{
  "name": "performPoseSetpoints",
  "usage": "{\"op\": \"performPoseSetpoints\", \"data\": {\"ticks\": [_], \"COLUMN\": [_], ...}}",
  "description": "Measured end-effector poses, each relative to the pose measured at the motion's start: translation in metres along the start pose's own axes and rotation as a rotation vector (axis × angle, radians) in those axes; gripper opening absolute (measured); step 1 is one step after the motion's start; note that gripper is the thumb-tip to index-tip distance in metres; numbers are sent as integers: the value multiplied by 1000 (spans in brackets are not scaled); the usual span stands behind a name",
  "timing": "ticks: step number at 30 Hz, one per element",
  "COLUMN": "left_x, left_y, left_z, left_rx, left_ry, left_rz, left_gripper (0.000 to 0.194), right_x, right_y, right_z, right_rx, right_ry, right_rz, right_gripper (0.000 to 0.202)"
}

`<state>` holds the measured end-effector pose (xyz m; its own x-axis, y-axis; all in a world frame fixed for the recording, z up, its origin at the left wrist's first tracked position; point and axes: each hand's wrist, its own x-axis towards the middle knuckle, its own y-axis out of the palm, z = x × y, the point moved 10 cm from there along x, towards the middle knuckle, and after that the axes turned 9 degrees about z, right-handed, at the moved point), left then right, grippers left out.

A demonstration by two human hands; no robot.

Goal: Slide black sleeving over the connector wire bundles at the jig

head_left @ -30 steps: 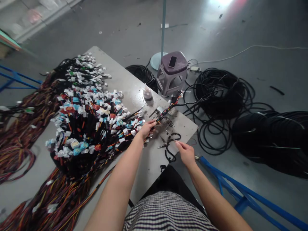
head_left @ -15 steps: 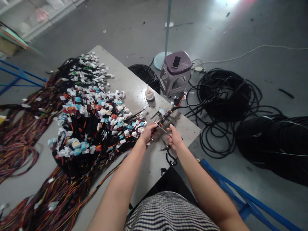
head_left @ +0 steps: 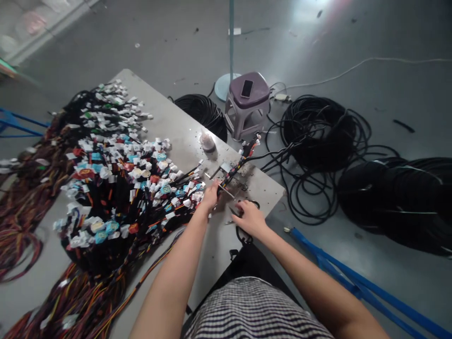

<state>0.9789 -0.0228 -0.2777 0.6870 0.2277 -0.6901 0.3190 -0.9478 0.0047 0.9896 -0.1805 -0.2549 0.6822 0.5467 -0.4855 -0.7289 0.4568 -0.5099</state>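
Observation:
My left hand (head_left: 212,194) is closed around a taped wire harness (head_left: 231,173) that slants up across the table corner. A thin pale strip (head_left: 227,191), which looks like a cable tie, sticks out from the harness beside that hand. My right hand (head_left: 250,217) hovers low over the table with fingers and thumb apart, around black-handled scissors (head_left: 254,203) partly hidden beneath it. Whether the fingers touch them is hard to tell. Black curved handles (head_left: 243,236) of another tool show just below. A small metal fixture (head_left: 225,167) lies by the harness.
Bundled harnesses with white, blue and red connectors (head_left: 141,174) crowd the table's left. A bottle (head_left: 206,141) stands at its far edge. Beyond are a purple stool (head_left: 250,87) with a phone (head_left: 247,88), coils of black tubing (head_left: 318,132) and a blue metal frame (head_left: 339,268).
My right hand has let go of the pale strip's end and moved down toward me, over the scissors. My left hand still grips the harness. The whole view has shifted slightly.

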Motion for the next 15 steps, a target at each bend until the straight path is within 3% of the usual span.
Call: {"op": "performPoseSetpoints", "data": {"ticks": [3,6,8,10,11,13,15], "left_x": [-2,-1,0,1,1,1,1], "left_y": [-3,-2,-1,-3,-3,-2,1], "left_z": [-1,-6,-9,-10,-11,-14,-17], "left_rx": [22,69,84,81,86,106,138], "left_ry": [-27,2,27,35,33,27,19], "left_rz": [-26,18,51,29,8,-28,-46], "left_gripper": [60,59,58,56,56,57,58], "right_x": [-34,-40,-23,8,27,69,107], "right_y": [-8,-7,-30,-67,-82,-92,-101], "right_z": [-14,-20,-22,-34,-42,-47,-25], "right_rx": [-460,-481,-295,59,269,668,827], "right_ry": [-104,-179,-163,-40,54,247,285], "right_rz": [39,46,-62,-205,-253,-231,-179], "right_gripper": [47,57,41,18,19,36,43]}}
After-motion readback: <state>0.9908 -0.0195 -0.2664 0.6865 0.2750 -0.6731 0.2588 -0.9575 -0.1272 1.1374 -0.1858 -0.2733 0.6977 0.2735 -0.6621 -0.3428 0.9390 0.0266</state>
